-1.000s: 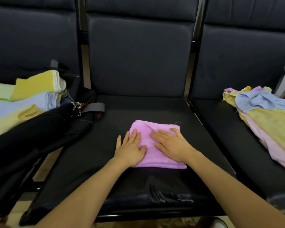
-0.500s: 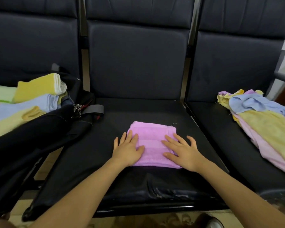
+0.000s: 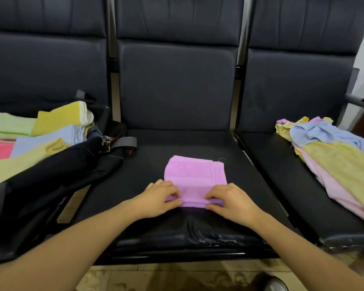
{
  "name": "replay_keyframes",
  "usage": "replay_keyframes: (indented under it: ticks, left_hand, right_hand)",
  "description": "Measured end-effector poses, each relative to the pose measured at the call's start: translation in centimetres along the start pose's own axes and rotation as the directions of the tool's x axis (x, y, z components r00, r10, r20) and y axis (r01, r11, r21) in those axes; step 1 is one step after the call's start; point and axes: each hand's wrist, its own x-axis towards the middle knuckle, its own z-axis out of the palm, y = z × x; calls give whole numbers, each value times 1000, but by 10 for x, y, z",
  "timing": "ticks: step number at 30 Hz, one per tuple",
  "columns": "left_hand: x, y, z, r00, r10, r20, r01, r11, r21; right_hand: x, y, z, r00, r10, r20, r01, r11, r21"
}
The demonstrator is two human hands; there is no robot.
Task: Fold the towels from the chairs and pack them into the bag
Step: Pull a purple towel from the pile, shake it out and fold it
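A row of three dark padded chairs fills the frame, seen from above by someone leaning over the middle seat. In the centre of that seat lies a folded purple towel, a neat rectangle with its near edge toward the bottom of the frame. Both bare hands meet at that near edge. The left hand, lower centre-left, pinches the towel's near left corner between thumb and fingers; the right hand, lower centre-right, pinches the near right corner the same way. The near edge is gathered slightly between the two hands, and the rest of the towel lies flat beyond the fingertips, toward the chair back.

At the left of the frame, a black bag lies open across the left chair, with folded towels in yellow, blue, green and pink stacked in it. At the right edge of the frame, a loose heap of unfolded towels in blue, yellow and pink rests on the right chair.
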Motion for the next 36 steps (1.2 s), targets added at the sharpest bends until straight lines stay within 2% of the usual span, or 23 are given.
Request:
replay_keyframes:
  ticks: [6, 9, 11, 14, 20, 23, 26, 28, 31, 32, 36]
  left_hand:
    - [6, -1, 11, 990, -123, -64, 106, 970, -218]
    - [12, -2, 8, 984, -153, -86, 133, 971, -200]
    - [15, -1, 9, 980, -163, -116, 138, 970, -200]
    - [17, -5, 16, 976, -159, -151, 119, 963, -243]
    - [20, -9, 13, 914, -237, -329, 22, 840, -543]
    - [21, -3, 11, 904, -219, -366, -34, 819, -573]
    - [19, -3, 11, 903, -223, -367, -33, 817, -576]
    - [18, -4, 10, 906, -251, -341, 8, 816, -579]
    - [17, -1, 8, 911, -253, -326, 30, 829, -559]
    - [18, 0, 7, 909, -251, -332, 34, 840, -542]
    - [26, 5, 4, 880, -297, -370, 95, 874, -476]
  right_hand:
    - [3, 3, 3, 998, 15, -58, -19, 998, -66]
    - [10, 4, 2, 978, 136, -161, -126, 989, 73]
    - [14, 7, 0, 960, 216, -178, -190, 970, 153]
    - [17, 9, -4, 953, 253, -164, -216, 953, 214]
    - [10, 12, -7, 956, 255, -145, -217, 947, 236]
    - [3, 14, -5, 964, 262, -53, -244, 942, 229]
    - [-1, 17, -5, 969, 246, 9, -245, 962, 121]
    - [-2, 19, -6, 967, 248, -61, -227, 944, 241]
    - [-3, 12, -13, 915, 388, -111, -252, 764, 594]
    - [-1, 10, -14, 901, 418, -120, -251, 725, 642]
    - [10, 6, -8, 848, 503, -167, -279, 691, 667]
